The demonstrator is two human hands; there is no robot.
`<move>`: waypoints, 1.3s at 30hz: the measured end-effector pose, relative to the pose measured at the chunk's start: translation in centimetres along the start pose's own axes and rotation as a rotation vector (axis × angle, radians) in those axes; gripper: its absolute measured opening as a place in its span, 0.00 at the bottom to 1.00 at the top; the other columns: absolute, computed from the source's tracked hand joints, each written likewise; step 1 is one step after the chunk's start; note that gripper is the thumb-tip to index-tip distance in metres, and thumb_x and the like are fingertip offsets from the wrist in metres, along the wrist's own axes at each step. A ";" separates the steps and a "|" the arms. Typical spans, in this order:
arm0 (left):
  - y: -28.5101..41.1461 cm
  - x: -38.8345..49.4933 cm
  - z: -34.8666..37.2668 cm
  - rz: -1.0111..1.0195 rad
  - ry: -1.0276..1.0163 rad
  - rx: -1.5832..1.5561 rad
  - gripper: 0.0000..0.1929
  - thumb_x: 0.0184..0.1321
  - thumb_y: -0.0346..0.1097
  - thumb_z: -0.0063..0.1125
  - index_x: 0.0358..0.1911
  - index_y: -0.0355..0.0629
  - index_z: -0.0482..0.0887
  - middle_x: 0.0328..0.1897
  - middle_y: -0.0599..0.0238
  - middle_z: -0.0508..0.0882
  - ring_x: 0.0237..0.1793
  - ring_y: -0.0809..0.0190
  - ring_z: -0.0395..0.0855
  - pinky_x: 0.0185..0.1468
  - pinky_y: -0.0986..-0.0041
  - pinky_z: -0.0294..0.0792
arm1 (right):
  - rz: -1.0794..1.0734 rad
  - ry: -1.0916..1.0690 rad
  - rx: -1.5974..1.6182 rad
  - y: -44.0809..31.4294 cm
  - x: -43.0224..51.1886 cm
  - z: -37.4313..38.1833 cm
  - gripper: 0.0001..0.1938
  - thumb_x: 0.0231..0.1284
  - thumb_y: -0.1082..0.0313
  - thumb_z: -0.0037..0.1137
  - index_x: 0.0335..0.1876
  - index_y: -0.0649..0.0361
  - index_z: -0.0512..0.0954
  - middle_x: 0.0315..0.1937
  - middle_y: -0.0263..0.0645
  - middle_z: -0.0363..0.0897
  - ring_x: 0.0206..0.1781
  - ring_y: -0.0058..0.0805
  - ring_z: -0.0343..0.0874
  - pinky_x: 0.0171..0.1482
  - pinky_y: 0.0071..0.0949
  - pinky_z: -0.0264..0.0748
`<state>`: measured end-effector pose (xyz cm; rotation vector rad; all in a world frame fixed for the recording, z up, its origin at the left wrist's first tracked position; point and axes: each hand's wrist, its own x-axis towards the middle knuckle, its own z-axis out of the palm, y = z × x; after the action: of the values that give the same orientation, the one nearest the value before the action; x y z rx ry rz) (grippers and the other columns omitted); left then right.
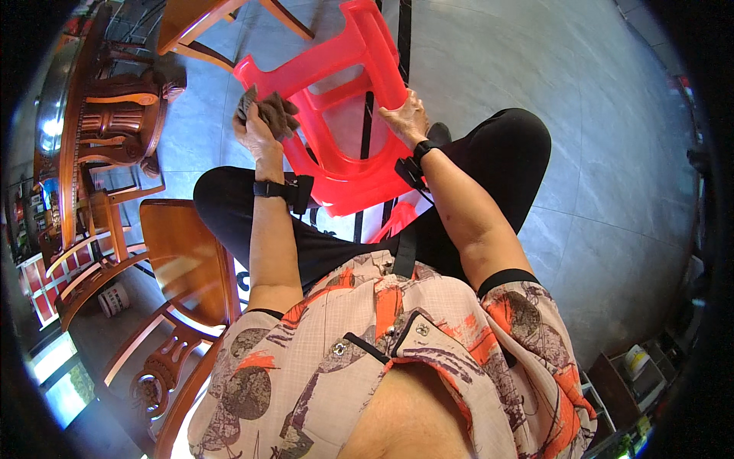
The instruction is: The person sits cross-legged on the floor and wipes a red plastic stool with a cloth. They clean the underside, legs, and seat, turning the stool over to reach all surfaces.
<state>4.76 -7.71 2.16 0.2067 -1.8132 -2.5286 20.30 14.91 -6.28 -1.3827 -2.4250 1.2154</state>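
Note:
A red plastic stool (338,186) is tipped over in front of me between my knees, with its legs pointing away from me. My left hand (255,136) grips a crumpled brown cloth (276,116) against the stool's left side. On the other side, my right hand (408,117) is closed around the edge of a stool leg. Its fingertips are partly hidden behind the plastic. Each wrist wears a black strap with a small device. Below the stool, between my thighs, another red plastic part (395,222) shows; I cannot tell what it belongs to.
A wooden chair with a polished seat (178,252) stands close by my left leg. Beyond the stool is another wooden seat (198,23). Carved wooden furniture (117,123) and a white bucket (113,299) are at left. Grey tiled floor (608,172) extends to the right, with a shelf (622,381) at lower right.

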 end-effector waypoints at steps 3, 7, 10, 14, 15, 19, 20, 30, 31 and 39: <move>-1.3 2.9 1.0 0.280 -0.050 0.490 0.13 0.61 0.31 0.59 0.47 0.33 0.85 0.42 0.52 0.85 0.37 0.51 0.86 0.39 0.58 0.80 | -0.009 -0.024 -0.022 0.1 0.2 0.2 0.45 0.41 0.46 0.70 0.68 0.55 0.67 0.57 0.53 0.77 0.60 0.52 0.79 0.61 0.47 0.78; -5.3 4.3 3.1 0.798 -0.028 1.250 0.13 0.55 0.32 0.64 0.44 0.40 0.89 0.44 0.54 0.84 0.49 0.48 0.81 0.54 0.54 0.74 | -0.028 0.002 -0.011 0.0 0.2 0.2 0.43 0.42 0.46 0.69 0.67 0.56 0.68 0.56 0.54 0.77 0.59 0.53 0.79 0.60 0.47 0.78; -7.5 2.7 7.0 0.892 -0.199 1.161 0.14 0.51 0.29 0.64 0.42 0.48 0.91 0.49 0.58 0.84 0.55 0.50 0.78 0.60 0.58 0.69 | -0.033 -0.023 -0.020 -0.1 -0.1 0.0 0.40 0.45 0.46 0.66 0.66 0.56 0.69 0.56 0.55 0.79 0.58 0.54 0.80 0.58 0.48 0.78; -8.2 -0.9 14.0 0.949 -0.474 1.038 0.14 0.54 0.28 0.60 0.43 0.51 0.91 0.47 0.61 0.86 0.54 0.50 0.80 0.59 0.57 0.70 | -0.030 0.011 -0.013 -0.7 -0.5 -0.1 0.42 0.42 0.46 0.69 0.65 0.57 0.68 0.55 0.55 0.78 0.58 0.55 0.80 0.58 0.48 0.79; -8.2 -1.6 15.4 0.955 -0.616 0.937 0.15 0.54 0.28 0.61 0.44 0.53 0.91 0.48 0.62 0.86 0.54 0.51 0.80 0.59 0.57 0.70 | -0.022 0.006 -0.015 -0.8 -0.6 -0.2 0.43 0.41 0.46 0.70 0.65 0.58 0.68 0.55 0.55 0.77 0.58 0.54 0.80 0.58 0.48 0.79; -8.3 -3.9 18.5 0.902 -0.665 1.108 0.15 0.52 0.29 0.62 0.40 0.60 0.92 0.51 0.71 0.83 0.53 0.52 0.78 0.61 0.57 0.68 | -0.014 -0.016 0.021 -1.1 -0.7 -0.4 0.42 0.42 0.46 0.70 0.65 0.57 0.68 0.56 0.56 0.77 0.59 0.54 0.79 0.60 0.48 0.78; -8.2 -3.8 18.0 0.949 -0.671 1.207 0.15 0.52 0.29 0.62 0.41 0.61 0.92 0.52 0.71 0.84 0.53 0.52 0.78 0.60 0.59 0.69 | -0.011 -0.018 0.030 -1.0 -0.7 -0.4 0.42 0.42 0.47 0.69 0.65 0.57 0.68 0.56 0.56 0.76 0.59 0.54 0.79 0.61 0.48 0.78; -3.3 4.8 2.3 1.093 -0.327 1.400 0.22 0.56 0.27 0.59 0.56 0.54 0.88 0.57 0.59 0.81 0.58 0.48 0.77 0.59 0.57 0.73 | -0.042 -0.051 0.059 -0.4 0.2 0.1 0.44 0.41 0.47 0.69 0.67 0.57 0.68 0.58 0.53 0.76 0.62 0.51 0.77 0.64 0.45 0.76; -2.9 5.2 0.7 0.937 -0.304 1.346 0.22 0.56 0.27 0.58 0.55 0.51 0.88 0.55 0.55 0.82 0.58 0.46 0.77 0.61 0.58 0.72 | -0.036 -0.037 0.063 -0.4 0.2 0.1 0.43 0.40 0.46 0.69 0.66 0.58 0.69 0.57 0.52 0.77 0.62 0.49 0.77 0.63 0.44 0.75; -3.1 6.0 -5.6 0.236 0.242 0.649 0.14 0.60 0.31 0.62 0.47 0.33 0.87 0.42 0.42 0.87 0.43 0.45 0.86 0.49 0.59 0.77 | -0.040 -0.030 0.064 0.7 1.2 0.2 0.43 0.41 0.47 0.69 0.67 0.57 0.67 0.59 0.55 0.76 0.61 0.54 0.78 0.63 0.47 0.76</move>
<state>-0.34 -12.57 -3.07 0.2714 -2.3140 -1.6170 19.96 15.90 -7.29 -1.3021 -2.3990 1.3016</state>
